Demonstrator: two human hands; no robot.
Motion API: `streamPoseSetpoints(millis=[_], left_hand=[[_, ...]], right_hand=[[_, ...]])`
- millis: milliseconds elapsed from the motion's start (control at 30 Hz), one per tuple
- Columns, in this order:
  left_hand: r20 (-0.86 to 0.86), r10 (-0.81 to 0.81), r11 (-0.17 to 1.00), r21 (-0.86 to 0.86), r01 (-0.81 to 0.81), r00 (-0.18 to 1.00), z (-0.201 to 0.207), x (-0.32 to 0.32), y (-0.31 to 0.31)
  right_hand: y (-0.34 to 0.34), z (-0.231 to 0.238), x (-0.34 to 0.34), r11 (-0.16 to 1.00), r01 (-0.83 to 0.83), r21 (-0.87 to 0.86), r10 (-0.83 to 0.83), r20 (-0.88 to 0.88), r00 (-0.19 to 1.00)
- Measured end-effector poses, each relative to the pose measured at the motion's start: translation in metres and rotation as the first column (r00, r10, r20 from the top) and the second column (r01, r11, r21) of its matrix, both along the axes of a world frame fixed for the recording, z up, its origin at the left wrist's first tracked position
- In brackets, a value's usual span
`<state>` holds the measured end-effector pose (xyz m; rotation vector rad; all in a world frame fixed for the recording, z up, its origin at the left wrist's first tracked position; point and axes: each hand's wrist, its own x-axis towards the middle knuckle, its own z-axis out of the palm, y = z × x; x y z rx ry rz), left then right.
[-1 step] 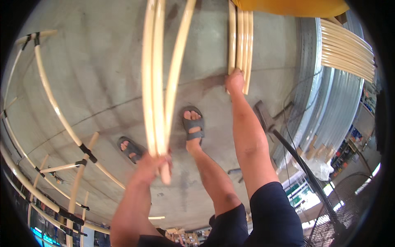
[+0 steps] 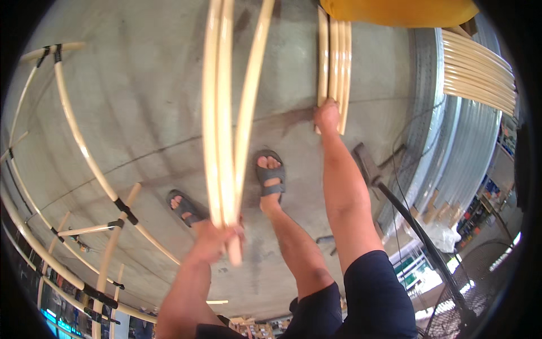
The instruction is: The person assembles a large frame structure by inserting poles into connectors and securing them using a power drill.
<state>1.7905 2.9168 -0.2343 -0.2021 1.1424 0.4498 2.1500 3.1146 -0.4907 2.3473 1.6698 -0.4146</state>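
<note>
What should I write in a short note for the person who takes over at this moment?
Left hand: closed around the lower ends of three long pale cane rods, held upright.
Right hand: at the lower end of a second bundle of rods, fingers on it; the grip is not clear.
More rods lie stacked at the right; a bent cane frame stands at the left.
Done: two bundles in hand. Left: both remain unplaced.

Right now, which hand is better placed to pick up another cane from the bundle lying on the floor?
The right hand. It already rests on the near ends of the floor bundle, while the left hand is shut around three bent canes and has no free grip.
</note>
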Motion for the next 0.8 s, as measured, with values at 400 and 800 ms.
streamPoseSetpoints(millis=[400, 800], left_hand=[[0.347, 0.262, 0.965, -0.097, -0.243, 0.901, 0.044, 0.028, -0.063], [0.243, 0.308, 0.946, -0.182, -0.269, 0.920, 0.197, 0.012, -0.076]], right_hand=[[-0.022, 0.007, -0.027, 0.994, -0.036, 0.107, 0.048, -0.112, 0.993], [-0.172, 0.312, -0.139, 0.734, 0.451, -0.508, -0.661, -0.686, 0.304]])
